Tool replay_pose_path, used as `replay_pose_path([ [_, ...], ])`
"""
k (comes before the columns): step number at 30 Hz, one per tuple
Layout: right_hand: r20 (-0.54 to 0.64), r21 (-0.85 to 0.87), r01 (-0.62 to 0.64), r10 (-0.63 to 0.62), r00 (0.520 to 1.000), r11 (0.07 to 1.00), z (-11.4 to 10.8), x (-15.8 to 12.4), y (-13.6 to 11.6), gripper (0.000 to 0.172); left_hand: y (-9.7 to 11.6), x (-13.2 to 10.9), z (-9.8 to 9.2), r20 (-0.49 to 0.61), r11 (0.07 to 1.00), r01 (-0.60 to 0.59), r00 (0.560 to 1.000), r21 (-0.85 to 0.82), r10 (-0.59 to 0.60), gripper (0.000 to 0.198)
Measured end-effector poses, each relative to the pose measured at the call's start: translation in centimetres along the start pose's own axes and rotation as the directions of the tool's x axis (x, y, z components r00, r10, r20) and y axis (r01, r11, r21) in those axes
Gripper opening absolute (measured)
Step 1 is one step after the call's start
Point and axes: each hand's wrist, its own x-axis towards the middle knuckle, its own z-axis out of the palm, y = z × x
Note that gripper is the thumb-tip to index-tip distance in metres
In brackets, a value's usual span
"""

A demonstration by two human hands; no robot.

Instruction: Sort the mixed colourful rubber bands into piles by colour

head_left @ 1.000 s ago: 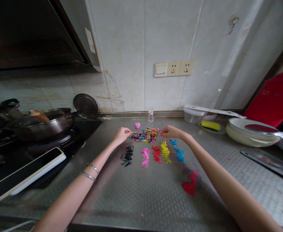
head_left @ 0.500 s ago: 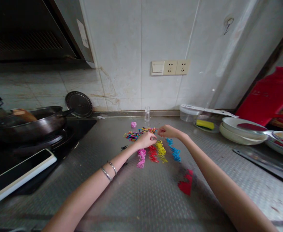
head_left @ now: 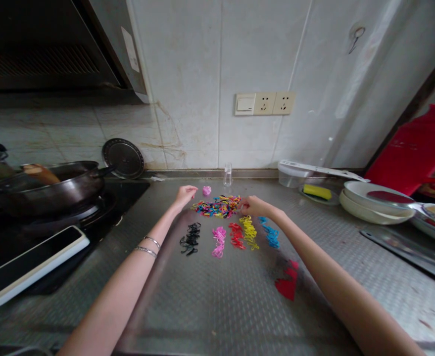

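Observation:
A mixed heap of small coloured rubber bands lies on the steel counter. In front of it are sorted heaps: black, pink, red, yellow and blue. My left hand rests at the mixed heap's left end, fingers curled, near a pink wad. My right hand pinches at the heap's right edge, just above the yellow heap; what it grips is too small to name.
A wok sits on the hob at the left, with a phone in front of it. A small glass stands by the wall. Bowls, a sponge and a red container fill the right. A red scrap lies near my right forearm.
My left hand has drawn back from the red and pink heaps to the mixed heap's left end. My right hand has stayed at the mixed heap's right edge.

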Motion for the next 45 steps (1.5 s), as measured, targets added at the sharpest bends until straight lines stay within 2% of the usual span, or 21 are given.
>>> replay_pose_path([
  [4,-0.007,-0.010,0.024,-0.024,1.000,1.000,0.8,0.1,-0.6,0.025,-2.0,0.1,-1.1,-0.067,0.996,0.092,0.993,-0.020,-0.093,0.027],
  [7,-0.033,-0.045,0.043,-0.044,0.998,0.998,1.1,0.0,-1.0,0.024,-2.7,0.0,-1.3,-0.072,0.992,0.112,0.991,-0.054,-0.116,0.027],
  [14,-0.060,-0.055,0.058,-0.061,0.996,0.997,1.1,-0.1,-0.8,0.024,-2.9,0.1,-1.1,-0.019,0.996,0.085,0.996,-0.019,-0.085,0.026],
  [21,-0.117,0.010,0.048,-0.046,0.992,0.999,0.4,0.1,0.2,0.023,-3.7,0.4,-0.9,-0.053,0.999,0.040,0.998,0.006,-0.040,0.026],
  [31,-0.147,0.083,0.075,-0.062,0.987,0.994,-0.9,-0.1,-1.2,0.023,-4.1,0.6,-0.8,-0.049,1.000,-0.006,0.999,0.006,0.007,0.027],
  [35,-0.114,0.135,0.114,-0.098,0.989,0.984,-0.6,0.0,-2.2,0.022,-3.9,0.5,-0.8,-0.044,1.000,0.001,0.999,0.018,0.000,0.028],
  [39,-0.015,0.249,0.152,-0.153,0.988,0.957,-0.4,-0.1,-4.0,0.023,-3.6,0.3,-0.8,-0.031,1.000,0.010,0.999,0.022,-0.009,0.028],
  [45,0.105,0.304,0.263,-0.307,0.946,0.915,0.5,0.0,-6.4,0.021,-2.2,0.2,-0.3,-0.045,1.000,-0.031,0.998,0.006,0.031,0.027],
])
